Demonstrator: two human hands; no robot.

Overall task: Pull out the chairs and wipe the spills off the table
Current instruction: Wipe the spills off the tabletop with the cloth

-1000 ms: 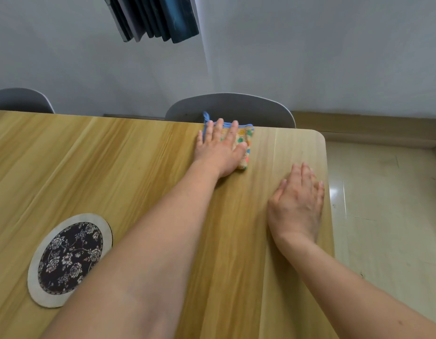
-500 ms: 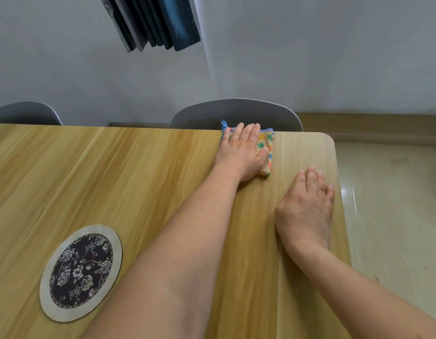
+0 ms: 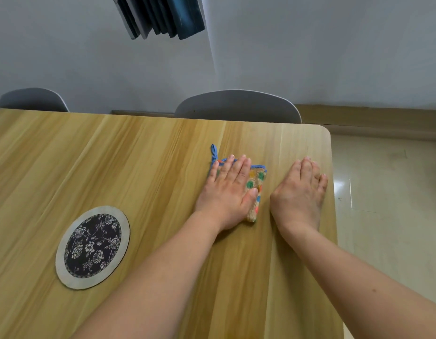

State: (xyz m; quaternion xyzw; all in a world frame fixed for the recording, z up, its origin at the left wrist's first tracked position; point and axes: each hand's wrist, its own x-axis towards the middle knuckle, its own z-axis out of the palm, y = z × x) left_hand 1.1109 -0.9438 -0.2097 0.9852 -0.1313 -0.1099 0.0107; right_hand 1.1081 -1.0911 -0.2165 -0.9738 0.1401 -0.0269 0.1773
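Nearest us on the worktop [image 3: 143, 152] lies one round mat [image 3: 92, 247], to the left. Beyond it our left hand [image 3: 228, 192] presses flat, fingers together, on the one cloth [image 3: 255, 189], which has been drawn back from the far edge toward us, so that strip looks wiped. Our right hand [image 3: 299, 192] rests flat, empty, just right. Two chairs [image 3: 237, 106] remain tucked in at the far side.

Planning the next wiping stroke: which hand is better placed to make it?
Left. The left hand already lies flat on the dotted cloth, pressing it to the table. The right hand rests bare on the wood beside it, likely just bracing.
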